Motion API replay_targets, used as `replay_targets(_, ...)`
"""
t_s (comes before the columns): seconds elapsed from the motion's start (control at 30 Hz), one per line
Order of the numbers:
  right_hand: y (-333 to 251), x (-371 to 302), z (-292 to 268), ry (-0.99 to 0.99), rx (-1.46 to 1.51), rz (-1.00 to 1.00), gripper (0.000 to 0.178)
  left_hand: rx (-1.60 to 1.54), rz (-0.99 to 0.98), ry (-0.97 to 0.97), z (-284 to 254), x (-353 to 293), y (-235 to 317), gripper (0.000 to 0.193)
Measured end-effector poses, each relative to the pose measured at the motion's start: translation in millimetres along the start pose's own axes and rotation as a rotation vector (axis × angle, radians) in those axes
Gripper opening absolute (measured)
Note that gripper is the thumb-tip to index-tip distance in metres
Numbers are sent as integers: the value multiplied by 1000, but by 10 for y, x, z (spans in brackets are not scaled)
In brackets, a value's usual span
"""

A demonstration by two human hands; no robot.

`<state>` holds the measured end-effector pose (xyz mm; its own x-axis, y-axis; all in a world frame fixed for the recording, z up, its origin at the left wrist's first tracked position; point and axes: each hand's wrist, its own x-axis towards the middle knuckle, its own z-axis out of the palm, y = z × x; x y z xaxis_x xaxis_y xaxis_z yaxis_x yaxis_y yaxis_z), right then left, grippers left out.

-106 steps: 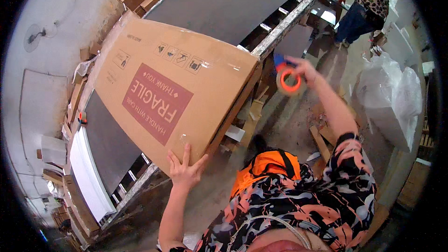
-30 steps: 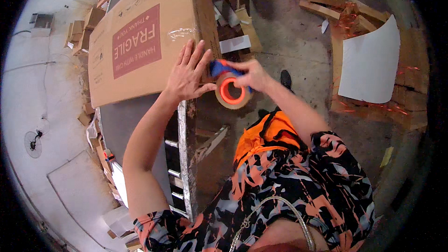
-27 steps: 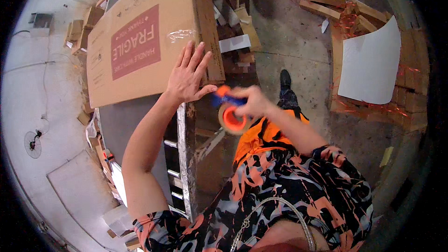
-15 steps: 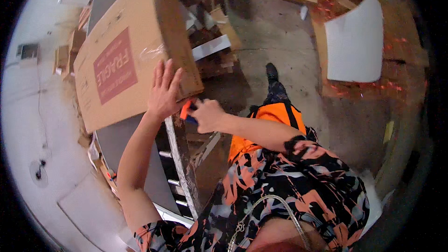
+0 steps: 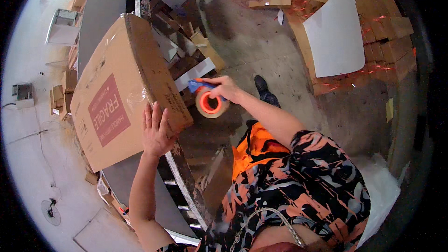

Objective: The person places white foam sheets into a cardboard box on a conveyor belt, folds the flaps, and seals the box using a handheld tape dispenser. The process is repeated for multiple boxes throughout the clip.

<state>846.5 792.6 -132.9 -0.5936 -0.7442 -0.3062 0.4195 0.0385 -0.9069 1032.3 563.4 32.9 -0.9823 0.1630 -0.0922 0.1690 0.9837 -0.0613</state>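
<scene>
A large brown cardboard box [image 5: 119, 56] with a red printed panel on its top rests on a grey conveyor belt [image 5: 100, 11] at the left. My left hand [image 5: 157, 133] lies flat on the near right corner of the box, fingers stretched out. Off the box's right side, my right hand [image 5: 224, 88] grips a tape dispenser [image 5: 204, 84] with a blue body. Its roll of tape [image 5: 212, 105] has an orange core and faces up toward me. The dispenser is apart from the box.
A worn metal rail [image 5: 184, 179] with rollers runs along the belt's right side. Cardboard scraps [image 5: 179, 37] lie beyond the box. To the right, a curved white sheet [image 5: 336, 32] rests on stacked flat cardboard [image 5: 387, 56]. Clear plastic wrap [image 5: 380, 191] is behind my right side.
My right hand has moved from low beside the box's near corner to away on its right, carrying the tape dispenser. The left hand stays on the box. The view has shifted.
</scene>
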Motion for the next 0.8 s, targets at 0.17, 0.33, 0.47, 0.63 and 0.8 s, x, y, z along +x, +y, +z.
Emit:
replay_targets(0.17, 159, -284, 576, -260, -155, 59, 66, -66, -1, 48, 2, -64, 18, 97)
replay_targets(0.33, 516, -917, 1102, -367, -405, 82, 70, -63, -14, 63, 29, -167, 61, 99)
replay_targets(0.47, 180, -785, 1838, -223, -874, -245, 48, -41, -16, 10, -32, -107, 53, 97)
replay_targets(0.63, -286, -727, 1711, -744, -1038, -212, 47, -101, -10, 54, -6, -258, 58, 96)
replay_targets(0.8, -641, -478, 26, -473, -780, -282, 63, -364, -112, -93, -266, -63, -5, 91)
